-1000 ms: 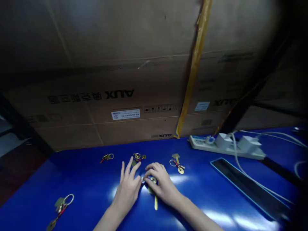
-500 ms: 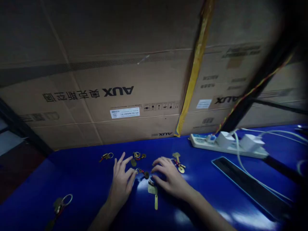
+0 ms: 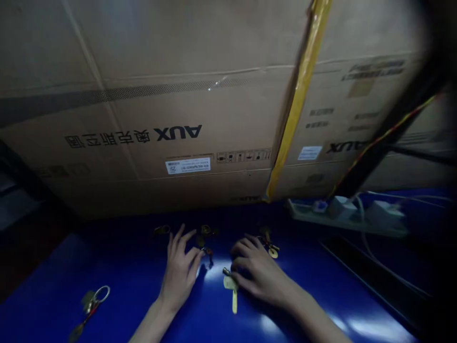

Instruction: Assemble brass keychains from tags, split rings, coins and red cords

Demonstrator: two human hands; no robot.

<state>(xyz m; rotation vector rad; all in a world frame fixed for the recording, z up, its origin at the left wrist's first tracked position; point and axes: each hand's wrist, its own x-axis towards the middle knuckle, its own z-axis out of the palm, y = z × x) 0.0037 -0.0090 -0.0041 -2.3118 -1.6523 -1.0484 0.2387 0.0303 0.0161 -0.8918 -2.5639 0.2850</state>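
Note:
My left hand (image 3: 181, 267) pinches a small keychain (image 3: 209, 252) by its ring, between thumb and forefinger. Its other fingers are spread, and the keychain's dark end hangs just above the blue table (image 3: 139, 295). To the right, my right hand (image 3: 255, 269) has bent fingers, with a gap between thumb and forefinger. Its thumb is at the edge of a keychain with brass pieces (image 3: 230, 285) lying on the table; a firm hold is not visible. Further keychains lie behind my left hand (image 3: 205, 231), beyond my right hand (image 3: 273, 251) and at far left (image 3: 162, 230).
Another keychain with a large ring (image 3: 102, 294) lies at the near left. A white power strip (image 3: 342, 219) with plugs and cables, and a dark flat object (image 3: 357, 267), are on the right. Large cardboard boxes (image 3: 143, 109) stand along the back edge.
My right hand has drawn slightly right and its fingers are more bent. The dark end of the held keychain has swung down below my left fingertips. The view has shifted slightly, and the table looks darker.

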